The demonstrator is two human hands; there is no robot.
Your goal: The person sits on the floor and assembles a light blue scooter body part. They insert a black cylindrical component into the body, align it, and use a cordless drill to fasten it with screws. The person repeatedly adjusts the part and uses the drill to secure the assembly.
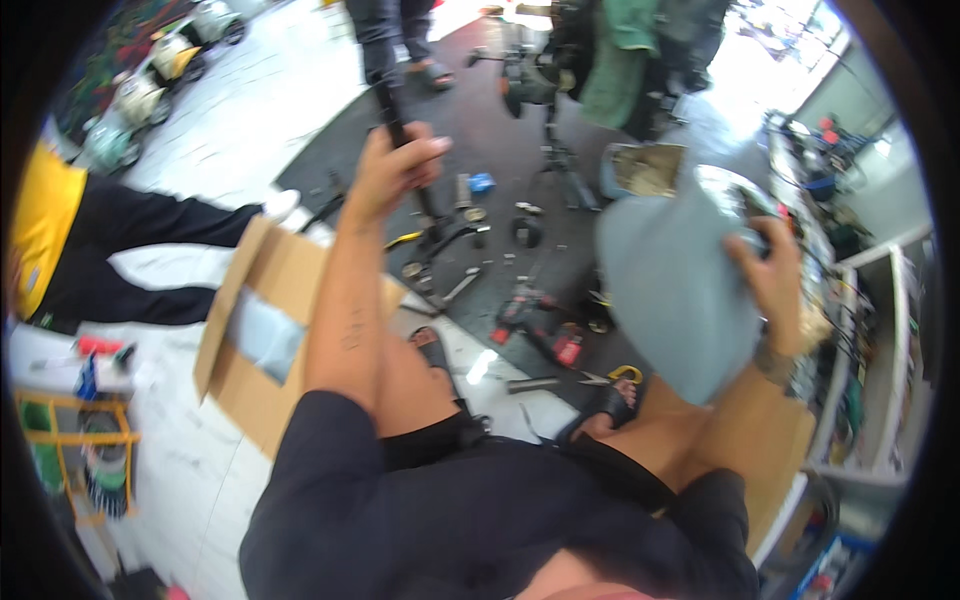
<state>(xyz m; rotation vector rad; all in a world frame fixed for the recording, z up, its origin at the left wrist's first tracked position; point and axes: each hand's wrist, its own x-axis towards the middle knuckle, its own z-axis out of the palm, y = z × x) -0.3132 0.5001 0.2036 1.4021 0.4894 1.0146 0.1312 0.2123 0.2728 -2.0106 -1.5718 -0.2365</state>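
Observation:
My left hand (392,165) is closed around a thin black rod (408,150) that stands upright from black parts on the dark floor mat (520,180). My right hand (772,280) grips the edge of a large blue-grey panel (672,290), held up at my right side above the mat. The panel is blurred. My knees and black sandals (435,352) show below, between both arms.
An open cardboard box (262,330) lies at the left. A red and black power tool (540,330), yellow-handled scissors (615,376), a blue cap (482,183) and loose black parts litter the mat. One person sits at left, others stand at top. Shelves line the right.

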